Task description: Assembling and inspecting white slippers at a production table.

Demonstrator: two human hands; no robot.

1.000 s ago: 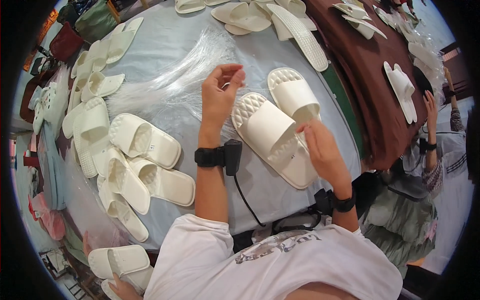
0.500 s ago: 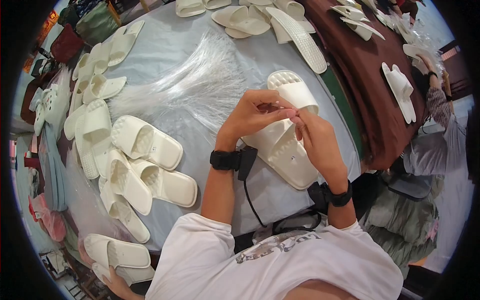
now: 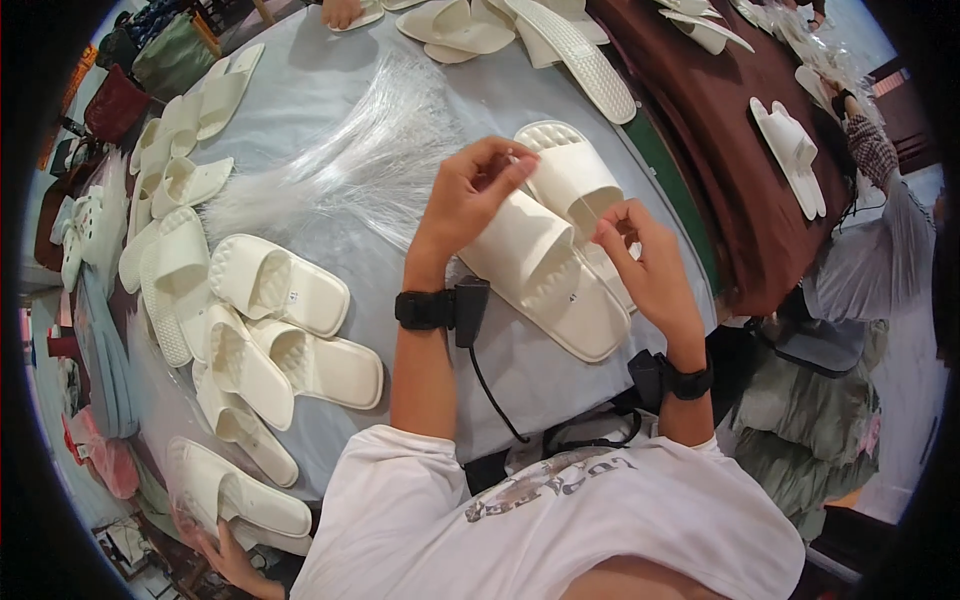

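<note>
A pair of cream slides lies on the grey cloth in front of me, the near slide overlapping the far slide. My left hand is above their straps, thumb and forefinger pinched together. On the right, my right hand is also pinched, its fingertips over the opening of the far slide. A faint, thin clear strand seems to run between the two pinches, too fine to follow along its whole length. Beyond my left hand a fanned bundle of clear plastic strands is spread on the cloth.
Several cream slides lie on the left, more at the far edge. A brown-covered table stands to the right, with another person's arm beyond. Other people's hands touch slides at lower left and far edge.
My hands, together over the slides before, have moved apart: the left up and leftward, the right slightly rightward. Another person's hand has appeared at the far edge.
</note>
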